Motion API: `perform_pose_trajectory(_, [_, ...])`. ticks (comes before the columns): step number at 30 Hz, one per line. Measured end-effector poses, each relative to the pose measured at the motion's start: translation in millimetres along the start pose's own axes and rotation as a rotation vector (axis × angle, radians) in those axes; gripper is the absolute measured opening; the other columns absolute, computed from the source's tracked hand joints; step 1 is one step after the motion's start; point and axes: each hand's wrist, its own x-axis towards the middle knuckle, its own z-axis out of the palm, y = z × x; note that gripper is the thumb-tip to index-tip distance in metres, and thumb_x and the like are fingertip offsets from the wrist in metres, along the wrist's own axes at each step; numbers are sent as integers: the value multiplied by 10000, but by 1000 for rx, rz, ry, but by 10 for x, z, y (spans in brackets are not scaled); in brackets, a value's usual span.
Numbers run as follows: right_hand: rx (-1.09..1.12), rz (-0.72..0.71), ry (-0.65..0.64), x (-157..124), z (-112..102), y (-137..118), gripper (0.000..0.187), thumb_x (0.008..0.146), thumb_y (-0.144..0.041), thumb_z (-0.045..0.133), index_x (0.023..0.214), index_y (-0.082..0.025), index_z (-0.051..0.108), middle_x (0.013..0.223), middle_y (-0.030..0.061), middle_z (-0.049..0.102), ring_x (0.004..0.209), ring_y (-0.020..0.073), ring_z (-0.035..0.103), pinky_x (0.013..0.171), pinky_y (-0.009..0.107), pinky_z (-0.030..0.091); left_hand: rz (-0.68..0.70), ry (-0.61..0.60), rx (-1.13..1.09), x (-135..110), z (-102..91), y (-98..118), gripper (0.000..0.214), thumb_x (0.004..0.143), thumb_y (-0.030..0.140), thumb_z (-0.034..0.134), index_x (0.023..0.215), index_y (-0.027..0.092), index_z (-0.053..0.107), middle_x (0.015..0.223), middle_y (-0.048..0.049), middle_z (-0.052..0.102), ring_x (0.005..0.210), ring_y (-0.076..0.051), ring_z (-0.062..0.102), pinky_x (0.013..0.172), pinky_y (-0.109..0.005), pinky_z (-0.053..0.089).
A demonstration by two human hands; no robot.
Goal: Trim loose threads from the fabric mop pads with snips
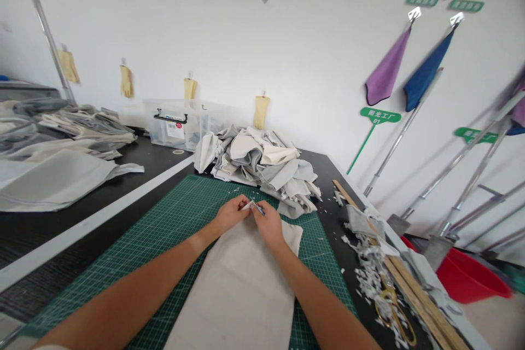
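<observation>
In the head view, your left hand [233,212] pinches the far tip of the flat, soft-looking pale cloth [241,284], lower centre on the gridded green mat [164,224], your right hand [268,224] gripping a small blue tool [260,209] there, apparently for trimming that calls for taut fabric.

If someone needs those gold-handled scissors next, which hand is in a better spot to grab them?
Probably the right hand: the gold-handled scissors lie on its side, so the left hand would have to cross the right forearm. Both hands are busy at the beige fabric's far end.
</observation>
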Motion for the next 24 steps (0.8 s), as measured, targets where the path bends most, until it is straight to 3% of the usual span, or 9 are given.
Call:
perform_pose_trajectory(4, [80,-25,18,9,-26,6,339,949,-474,468,854,-213,663,751,-10,652,691,164,554,612,236,338,40,-73,-199,-41,-78,74,358,836,503,609,925,162,675,799,-7,668,735,-158,586,674,-238,434])
perform_pose_trajectory(7, [102,-35,5,28,-25,36,334,926,-465,494,805,-203,663,693,-18,614,652,157,519,591,235,322,64,-84,-303,-66,-114,105,363,865,489,582,923,148,692,855,-26,685,790,-168,601,721,-247,449])
perform_pose_trajectory(17, [207,-11,33,84,27,111,334,880,-489,565,827,-179,680,714,0,632,663,168,523,614,252,349,55,-3,-406,9,-35,-71,309,800,447,703,876,152,649,776,-12,659,726,-149,591,678,-241,438])
perform_pose_trajectory(24, [182,-20,22,69,8,105,314,890,-468,547,859,-189,689,718,-2,628,660,167,516,617,257,347,56,39,-426,-5,-52,-38,299,799,406,712,944,146,682,891,-56,718,830,-182,644,777,-276,475])
